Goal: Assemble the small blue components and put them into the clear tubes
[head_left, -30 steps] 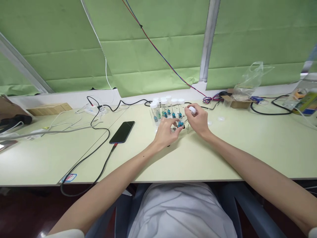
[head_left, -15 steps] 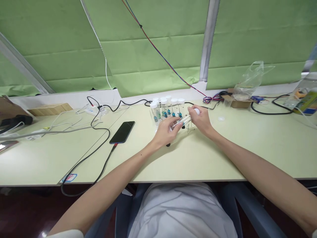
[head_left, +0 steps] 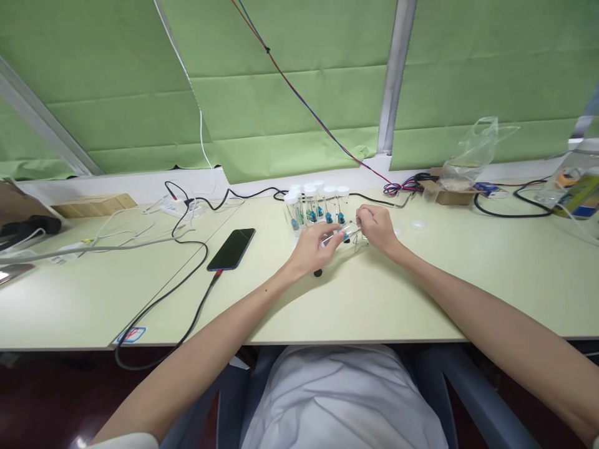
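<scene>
My left hand (head_left: 312, 247) pinches the lower end of a clear plastic tube (head_left: 337, 234) that lies tilted between both hands. My right hand (head_left: 378, 228) is closed round the tube's upper end, where its white cap sits hidden under my fingers. Just behind my hands stand several upright clear tubes with white caps (head_left: 314, 201), each holding small blue parts. A small dark piece (head_left: 318, 272) lies on the table below my left hand.
A black phone (head_left: 231, 249) on a black cable lies left of my hands. White and black cables and a power strip (head_left: 175, 206) spread at the left. A loose white cap (head_left: 418, 224), a cardboard box with a plastic bag (head_left: 461, 181) and bottles (head_left: 578, 181) stand at the right.
My right hand brought the white cap down onto the tube's end and closed over it. My left hand took hold of the tube and lifted it slightly.
</scene>
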Demonstrator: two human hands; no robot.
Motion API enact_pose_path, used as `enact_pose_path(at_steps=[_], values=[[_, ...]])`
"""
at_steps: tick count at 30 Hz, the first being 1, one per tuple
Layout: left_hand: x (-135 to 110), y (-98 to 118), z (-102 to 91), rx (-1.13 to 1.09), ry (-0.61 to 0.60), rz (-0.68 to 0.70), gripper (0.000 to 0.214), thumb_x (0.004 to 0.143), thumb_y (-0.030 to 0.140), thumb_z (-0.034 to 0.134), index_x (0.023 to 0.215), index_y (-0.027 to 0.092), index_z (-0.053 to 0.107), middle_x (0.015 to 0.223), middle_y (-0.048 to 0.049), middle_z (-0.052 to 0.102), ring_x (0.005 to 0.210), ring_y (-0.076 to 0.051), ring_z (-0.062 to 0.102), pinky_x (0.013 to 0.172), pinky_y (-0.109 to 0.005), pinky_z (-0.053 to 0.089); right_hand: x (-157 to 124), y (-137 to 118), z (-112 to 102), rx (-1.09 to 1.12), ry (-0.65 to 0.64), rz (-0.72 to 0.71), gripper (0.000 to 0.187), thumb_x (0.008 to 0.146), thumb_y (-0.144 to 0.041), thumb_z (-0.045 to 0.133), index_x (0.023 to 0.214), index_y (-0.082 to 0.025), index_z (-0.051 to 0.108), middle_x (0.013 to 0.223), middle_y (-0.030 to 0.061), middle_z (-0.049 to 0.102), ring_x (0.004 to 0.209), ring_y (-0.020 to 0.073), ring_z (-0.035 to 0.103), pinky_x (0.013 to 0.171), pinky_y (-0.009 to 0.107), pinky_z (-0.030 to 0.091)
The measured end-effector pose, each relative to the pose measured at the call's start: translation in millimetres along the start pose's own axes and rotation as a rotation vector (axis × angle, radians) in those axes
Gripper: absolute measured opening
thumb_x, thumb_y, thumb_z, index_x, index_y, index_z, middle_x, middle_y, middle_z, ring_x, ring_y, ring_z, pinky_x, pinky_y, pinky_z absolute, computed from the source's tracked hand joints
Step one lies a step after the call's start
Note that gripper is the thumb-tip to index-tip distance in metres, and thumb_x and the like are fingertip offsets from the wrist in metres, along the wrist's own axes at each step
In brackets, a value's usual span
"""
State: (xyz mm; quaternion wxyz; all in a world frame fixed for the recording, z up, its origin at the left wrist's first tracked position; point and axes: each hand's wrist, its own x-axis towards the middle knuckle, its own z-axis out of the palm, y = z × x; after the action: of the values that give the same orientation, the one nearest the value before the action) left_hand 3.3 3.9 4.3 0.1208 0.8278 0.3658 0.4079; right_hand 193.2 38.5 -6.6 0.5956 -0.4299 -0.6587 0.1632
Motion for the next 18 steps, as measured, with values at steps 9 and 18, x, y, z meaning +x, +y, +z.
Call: enact_pose_path(at_steps=[9,18], values=[[0.3,-1.2,0.9,0.011,-0.004,0.000,0.028,0.095,0.036,0.056,0.100,0.017,0.076,0.087,-0.0058,0.074,0.078,-0.018,0.064,0.072,-0.030,0.047,-1.8,4.4,2.5,0.028,0.022,0.010,0.028,0.080,-0.029,0.044,0.053,-0.022,0.047,0.050,-0.0012,0.043,0.049,0.0137,0.041,0.047,0.027,0.029],[-2.6,-1.2,7.7,-0.010,0.018,0.020,0.030,0.098,0.038,0.051,0.102,0.017,0.072,0.088,-0.0060,0.072,0.078,-0.018,0.061,0.073,-0.031,0.048,-5.9,5.6,7.2,0.116,0.123,0.071,0.029,0.082,-0.032,0.048,0.054,-0.023,0.044,0.051,-0.0024,0.042,0.047,0.0126,0.038,0.043,0.025,0.029]])
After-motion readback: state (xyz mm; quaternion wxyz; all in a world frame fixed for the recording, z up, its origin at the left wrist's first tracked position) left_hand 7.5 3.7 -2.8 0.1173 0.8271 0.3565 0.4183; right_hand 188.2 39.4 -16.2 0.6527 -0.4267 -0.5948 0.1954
